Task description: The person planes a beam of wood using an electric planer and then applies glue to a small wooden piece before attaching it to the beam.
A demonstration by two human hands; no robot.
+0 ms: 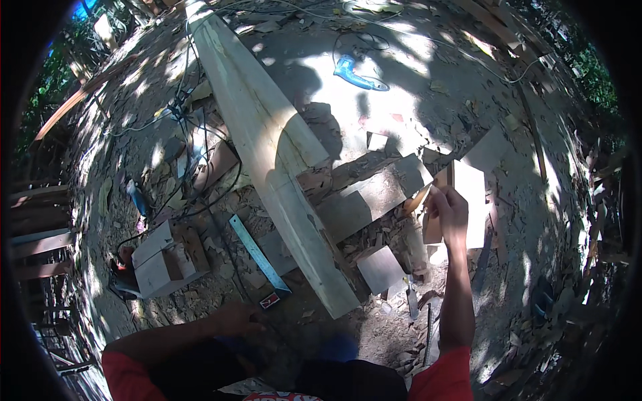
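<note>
My right hand [449,208] reaches forward to a pale wooden block [472,200] on the right, its fingers bent and closed at the block's near left side. By the fingertips shows a thin yellow-brown piece [418,199]; whether it is gripped I cannot make out. My left hand [239,319] is low in shadow near my lap, its fingers too dark to read. Nearest to it are a small red matchbox-like box [269,301] and a metal ruler [257,250]. A long tapered plank [267,140] lies across the middle, over a shorter timber [374,200].
A blue corded power tool [354,75] lies on the sunlit ground ahead. Tangled cables [180,107] run along the left, beside a cut wooden block [164,260]. Close to my right forearm are a smaller block [380,269] and a chisel-like tool [412,301]. Leaves and chips litter the ground.
</note>
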